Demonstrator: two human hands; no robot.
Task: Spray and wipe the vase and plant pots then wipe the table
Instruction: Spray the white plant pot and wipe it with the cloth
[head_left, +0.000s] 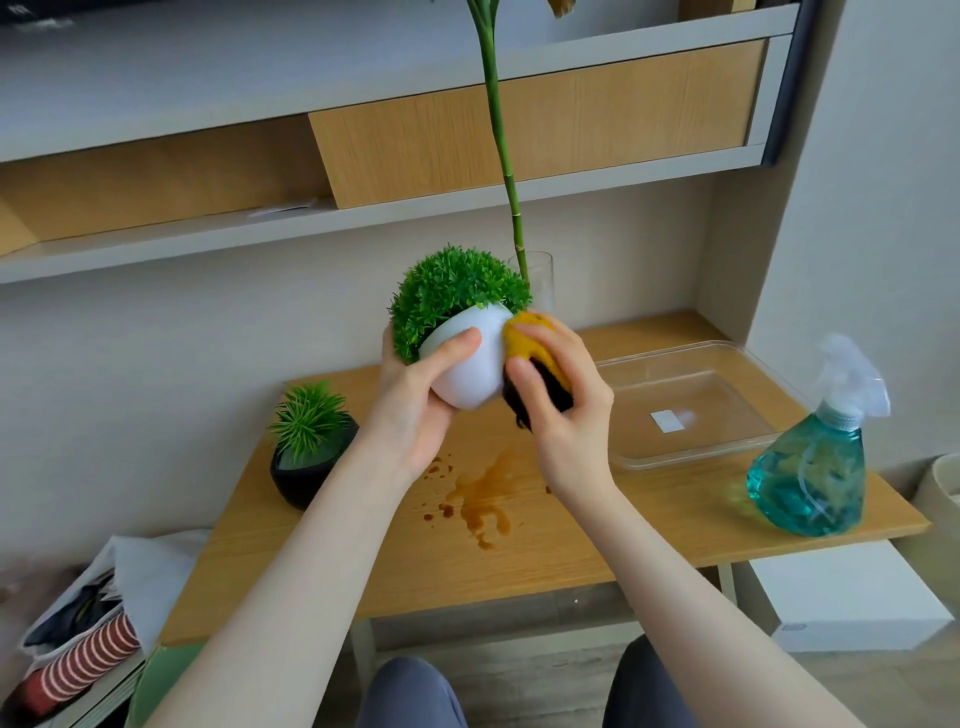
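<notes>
My left hand (415, 400) grips a white plant pot (475, 364) with a round green bush, lifted above the wooden table (571, 551) and tilted to the left. My right hand (566, 415) holds a yellow and black sponge (535, 358) pressed against the pot's right side. A black pot (306, 475) with a spiky green plant stands at the table's left. Behind the white pot stands a clear glass vase (540, 278) holding a tall green stem. A brown spill (483, 499) stains the table's middle.
A spray bottle (815, 467) of blue liquid stands at the table's right front. A clear plastic tray (691, 405) lies behind it. Shelves run along the wall above. A white box (841, 597) sits on the floor at right, folded clothes (83, 654) at left.
</notes>
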